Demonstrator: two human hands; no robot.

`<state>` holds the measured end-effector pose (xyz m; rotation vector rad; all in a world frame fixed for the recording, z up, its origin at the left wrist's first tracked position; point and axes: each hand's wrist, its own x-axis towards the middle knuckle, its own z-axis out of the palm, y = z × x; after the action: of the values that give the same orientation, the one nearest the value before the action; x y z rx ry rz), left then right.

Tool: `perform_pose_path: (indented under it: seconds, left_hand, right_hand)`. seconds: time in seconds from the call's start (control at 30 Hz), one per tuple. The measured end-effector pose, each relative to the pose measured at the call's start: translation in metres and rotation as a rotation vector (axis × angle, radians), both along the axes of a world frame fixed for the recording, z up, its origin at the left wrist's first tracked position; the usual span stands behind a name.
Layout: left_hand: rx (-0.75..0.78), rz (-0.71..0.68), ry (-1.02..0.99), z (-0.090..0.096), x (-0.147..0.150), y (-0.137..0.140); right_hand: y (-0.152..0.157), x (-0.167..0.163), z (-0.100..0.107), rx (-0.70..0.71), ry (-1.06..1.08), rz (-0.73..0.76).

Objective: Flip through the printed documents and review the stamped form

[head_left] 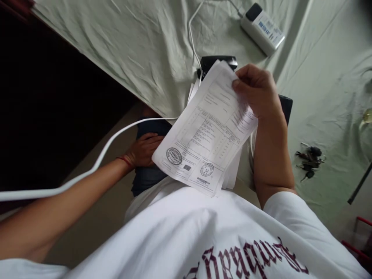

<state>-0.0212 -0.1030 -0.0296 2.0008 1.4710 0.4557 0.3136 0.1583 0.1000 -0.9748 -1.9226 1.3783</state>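
My right hand (257, 91) pinches the upper right edge of a printed paper sheet (209, 128), thumb on top. The sheet slants in front of my white shirt; it carries a table of text and two round stamps near its lower edge. More white sheets (234, 170) show beneath it, partly covered. My left hand (147, 149) lies flat on my thigh in dark blue cloth, fingers extended and holding nothing; the sheet's lower left corner overlaps the view beside its fingertips. Just past the sheet's top edge is a black object (216, 62), mostly hidden, its kind unclear.
A pale green cloth (139, 42) covers the surface. On it lie a white box-shaped device (263, 31) with a cable, a bunch of keys (310, 159) and a dark flat item (286, 106) behind my right wrist. A white cable (113, 139) crosses above my left forearm.
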Motion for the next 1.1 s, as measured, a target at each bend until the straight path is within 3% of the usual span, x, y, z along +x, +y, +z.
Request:
perform_pose_path:
  seconds: [0.1, 0.17, 0.3, 0.4, 0.5, 0.6, 0.73, 0.8, 0.93, 1.1]
  left_hand:
    - [0.033, -0.133, 0.089, 0.006, 0.01, 0.001]
    - [0.078, -0.105, 0.089, 0.011, 0.022, 0.001]
    - [0.085, 0.205, -0.173, 0.025, 0.048, 0.005]
    - [-0.118, 0.557, -0.506, 0.042, 0.056, 0.014]
    - [-0.354, 0.709, -0.88, 0.058, 0.055, 0.024]
    - [-0.607, 0.672, -1.072, 0.069, 0.059, 0.025]
    - [-0.856, 0.516, -1.104, 0.07, 0.092, 0.008]
    - [-0.862, 0.51, -1.112, 0.069, 0.113, -0.004]
    - [-0.899, 0.345, -1.138, 0.069, 0.137, -0.014]
    - [-0.879, 0.537, -1.314, 0.07, 0.136, -0.001]
  right_hand:
    - [-0.002, -0.002, 0.003, 0.104, -0.174, -0.014]
    - [-0.003, -0.003, 0.004, 0.149, -0.219, -0.004]
    - [-0.004, -0.004, 0.006, 0.215, -0.307, 0.011]
    - [-0.005, -0.011, 0.008, 0.25, -0.345, 0.072]
    - [-0.007, -0.023, 0.01, 0.339, -0.4, 0.153]
    - [-0.011, -0.033, 0.011, 0.462, -0.533, 0.126]
    - [-0.02, -0.036, 0.009, 0.5, -0.752, -0.019]
    - [-0.026, -0.035, 0.007, 0.475, -0.832, -0.011]
    - [-0.038, -0.035, 0.006, 0.429, -0.854, 0.133]
    - [-0.05, -0.044, -0.001, 0.484, -0.831, 0.079]
